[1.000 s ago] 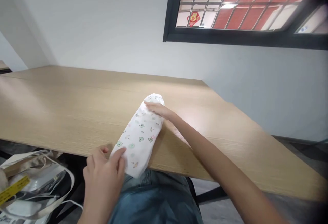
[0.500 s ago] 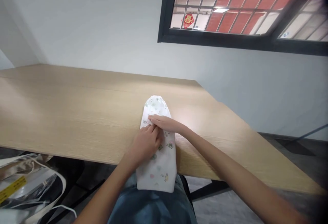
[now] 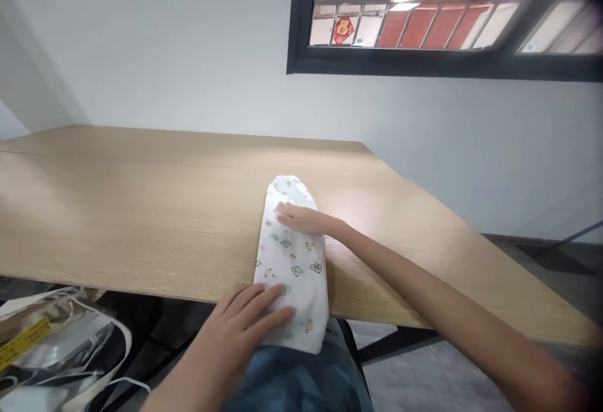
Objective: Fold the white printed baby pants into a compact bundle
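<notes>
My left hand (image 3: 240,327) and right hand (image 3: 301,218) lie open and well apart on the folded white printed cloth (image 3: 292,261), flat on the table (image 3: 141,211), neither clamped.

Your right hand (image 3: 304,218) covered part of the cloth (image 3: 292,267), and your left hand (image 3: 245,327) hid its near corner; the fabric beneath both could not be inspected. Your right forearm (image 3: 447,299) ran off the right edge, blurring toward it, and your left forearm (image 3: 179,387) was cut by the bottom edge. Your jeans (image 3: 296,384) were cut off there too. The bag (image 3: 61,349) was cut by the left and bottom edges, and its yellow label (image 3: 23,340) was too small to read. The window (image 3: 424,16) was cut by the top and right edges, and the red ornament (image 3: 343,30) beyond it was too small to identify.
</notes>
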Demonstrator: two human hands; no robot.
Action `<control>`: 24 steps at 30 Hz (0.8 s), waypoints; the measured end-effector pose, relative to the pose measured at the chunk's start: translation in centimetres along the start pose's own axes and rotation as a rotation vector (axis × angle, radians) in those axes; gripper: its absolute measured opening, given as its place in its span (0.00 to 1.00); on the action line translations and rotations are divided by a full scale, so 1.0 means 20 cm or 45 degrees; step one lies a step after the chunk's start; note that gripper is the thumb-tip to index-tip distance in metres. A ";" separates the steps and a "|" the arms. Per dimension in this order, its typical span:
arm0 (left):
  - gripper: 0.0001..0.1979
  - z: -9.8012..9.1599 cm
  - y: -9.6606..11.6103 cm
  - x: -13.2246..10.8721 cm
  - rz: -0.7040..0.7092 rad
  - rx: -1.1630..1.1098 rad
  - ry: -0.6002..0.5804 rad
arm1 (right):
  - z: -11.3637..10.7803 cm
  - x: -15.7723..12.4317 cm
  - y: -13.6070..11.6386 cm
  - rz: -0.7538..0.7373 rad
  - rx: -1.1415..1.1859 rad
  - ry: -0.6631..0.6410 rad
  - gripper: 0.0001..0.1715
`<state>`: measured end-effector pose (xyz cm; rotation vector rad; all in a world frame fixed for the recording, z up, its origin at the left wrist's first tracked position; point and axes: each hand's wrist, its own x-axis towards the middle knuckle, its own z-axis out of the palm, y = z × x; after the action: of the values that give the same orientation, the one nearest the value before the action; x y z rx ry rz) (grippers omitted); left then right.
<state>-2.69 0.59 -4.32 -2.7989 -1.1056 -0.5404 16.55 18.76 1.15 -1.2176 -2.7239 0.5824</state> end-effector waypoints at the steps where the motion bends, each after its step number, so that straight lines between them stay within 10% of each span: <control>1: 0.33 0.01 -0.02 0.01 -0.025 -0.009 0.035 | 0.01 -0.10 -0.03 -0.038 -0.016 -0.022 0.21; 8: 0.24 0.11 -0.08 0.08 0.015 -0.007 0.351 | 0.27 -0.64 -0.23 -0.459 -0.538 0.199 0.43; 13: 0.20 0.11 -0.11 0.07 0.030 0.055 0.387 | 0.37 -0.66 -0.21 -0.612 -0.833 0.543 0.22; 17: 0.19 0.12 -0.13 0.04 -0.051 0.135 0.434 | 0.30 -0.64 -0.21 -0.656 -0.546 0.630 0.16; 24: 0.08 -0.05 -0.03 -0.01 0.079 -0.415 0.388 | 0.22 -0.79 -0.39 -0.348 0.057 0.270 0.06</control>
<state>-3.49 0.61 -3.44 -2.8589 -0.9361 -1.1900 20.67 1.12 1.04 -0.8236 -2.6177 0.4504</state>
